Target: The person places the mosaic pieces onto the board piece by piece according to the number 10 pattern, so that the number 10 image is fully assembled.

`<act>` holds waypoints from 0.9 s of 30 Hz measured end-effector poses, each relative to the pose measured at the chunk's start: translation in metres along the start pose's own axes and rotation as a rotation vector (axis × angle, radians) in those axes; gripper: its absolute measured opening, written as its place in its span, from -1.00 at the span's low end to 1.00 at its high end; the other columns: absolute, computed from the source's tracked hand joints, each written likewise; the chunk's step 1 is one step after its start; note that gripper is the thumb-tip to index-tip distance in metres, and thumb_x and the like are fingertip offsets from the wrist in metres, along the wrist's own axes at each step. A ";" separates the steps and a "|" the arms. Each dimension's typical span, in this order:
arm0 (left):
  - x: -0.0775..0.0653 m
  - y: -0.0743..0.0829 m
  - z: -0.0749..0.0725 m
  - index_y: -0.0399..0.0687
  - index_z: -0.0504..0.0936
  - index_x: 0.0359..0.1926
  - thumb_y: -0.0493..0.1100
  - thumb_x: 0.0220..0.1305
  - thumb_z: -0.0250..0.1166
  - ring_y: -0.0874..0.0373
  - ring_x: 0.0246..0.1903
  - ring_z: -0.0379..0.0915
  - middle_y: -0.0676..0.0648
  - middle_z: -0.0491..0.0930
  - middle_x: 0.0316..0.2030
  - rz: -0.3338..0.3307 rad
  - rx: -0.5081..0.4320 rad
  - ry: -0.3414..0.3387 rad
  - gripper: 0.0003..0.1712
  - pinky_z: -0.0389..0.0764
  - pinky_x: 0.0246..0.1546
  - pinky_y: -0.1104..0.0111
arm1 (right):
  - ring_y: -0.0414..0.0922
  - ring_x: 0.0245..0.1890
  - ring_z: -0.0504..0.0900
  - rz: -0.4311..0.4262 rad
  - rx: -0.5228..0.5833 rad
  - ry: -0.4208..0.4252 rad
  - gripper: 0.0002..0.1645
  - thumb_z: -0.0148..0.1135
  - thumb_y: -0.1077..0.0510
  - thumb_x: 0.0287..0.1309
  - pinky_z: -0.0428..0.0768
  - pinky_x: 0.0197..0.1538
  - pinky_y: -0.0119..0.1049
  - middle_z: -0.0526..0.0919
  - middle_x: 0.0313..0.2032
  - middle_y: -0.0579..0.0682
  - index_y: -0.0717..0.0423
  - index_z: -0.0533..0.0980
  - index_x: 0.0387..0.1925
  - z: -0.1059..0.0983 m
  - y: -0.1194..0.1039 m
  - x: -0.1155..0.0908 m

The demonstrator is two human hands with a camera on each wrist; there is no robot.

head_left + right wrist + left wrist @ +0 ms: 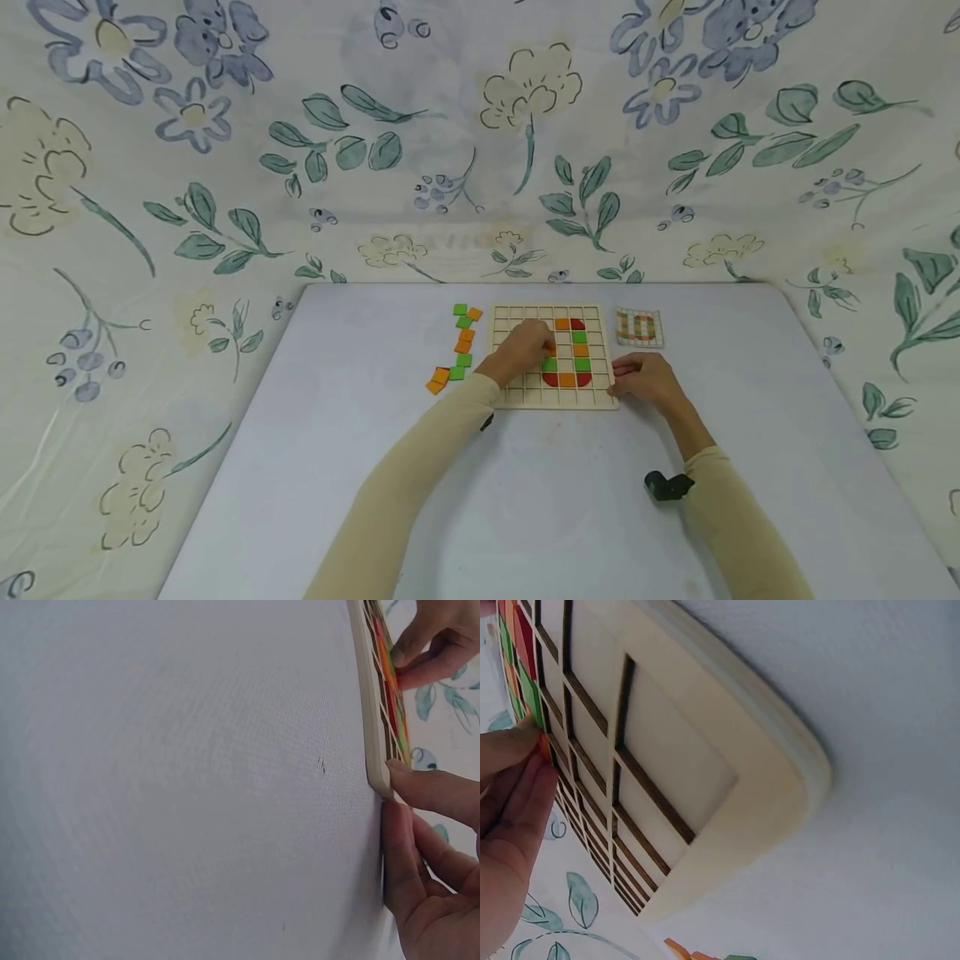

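A square wooden grid board [555, 406] lies on the table, some of its cells filled with red, orange and green tiles that outline a ring. My left hand [525, 343] reaches over the board and pinches an orange tile [544, 746] between thumb and fingers, at a cell on the ring's left side. Part of the ring is hidden behind that hand. At the near right corner, my right hand [647, 379] holds the board's edge. Its thumb [420, 787] rests on the rim while the fingers lie against the side.
Loose orange and green square tiles [465, 335] are scattered in a column left of the board. A small card with a checked coloured pattern [640, 327] lies to its right. The white table [525, 517] ends at a flowered cloth [480, 167] behind.
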State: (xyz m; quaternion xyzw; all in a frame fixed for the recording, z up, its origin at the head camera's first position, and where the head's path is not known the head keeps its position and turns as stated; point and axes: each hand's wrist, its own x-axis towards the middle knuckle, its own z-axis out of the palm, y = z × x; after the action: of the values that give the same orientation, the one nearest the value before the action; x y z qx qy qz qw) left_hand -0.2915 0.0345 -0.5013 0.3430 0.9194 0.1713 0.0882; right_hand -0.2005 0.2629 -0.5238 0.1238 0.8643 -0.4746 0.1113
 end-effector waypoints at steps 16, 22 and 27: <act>-0.013 0.000 -0.001 -0.09 0.64 0.12 -0.40 0.26 0.20 0.11 0.02 0.46 -0.05 0.60 0.02 -0.004 0.059 -0.055 -0.58 0.46 0.11 0.39 | 0.01 -0.19 0.56 0.006 -0.009 -0.005 -0.40 0.53 0.24 -0.17 0.51 -0.11 -0.22 0.64 -0.19 0.13 0.30 0.56 0.00 0.001 -0.001 -0.001; -0.019 -0.015 -0.018 -0.12 0.61 0.14 -0.44 0.26 0.10 0.06 0.16 0.42 -0.07 0.57 0.11 -0.041 -0.022 0.030 -0.55 0.43 0.17 0.30 | 0.00 -0.20 0.56 -0.014 -0.018 0.000 -0.41 0.52 0.24 -0.16 0.51 -0.11 -0.22 0.64 -0.20 0.12 0.31 0.56 0.00 -0.001 0.000 0.000; -0.025 -0.043 -0.034 -0.19 0.65 0.05 -0.45 0.21 0.13 0.02 0.04 0.48 -0.12 0.62 -0.01 -0.108 -0.029 0.145 -0.60 0.51 0.06 0.28 | 0.01 -0.20 0.56 -0.005 -0.022 0.003 -0.41 0.52 0.24 -0.16 0.52 -0.12 -0.24 0.63 -0.20 0.13 0.30 0.56 -0.01 0.001 0.001 0.000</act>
State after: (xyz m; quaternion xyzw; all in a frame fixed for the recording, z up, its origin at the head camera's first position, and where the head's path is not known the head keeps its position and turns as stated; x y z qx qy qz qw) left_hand -0.3077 -0.0206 -0.4851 0.2785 0.9379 0.2037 0.0355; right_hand -0.2006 0.2627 -0.5252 0.1211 0.8700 -0.4650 0.1104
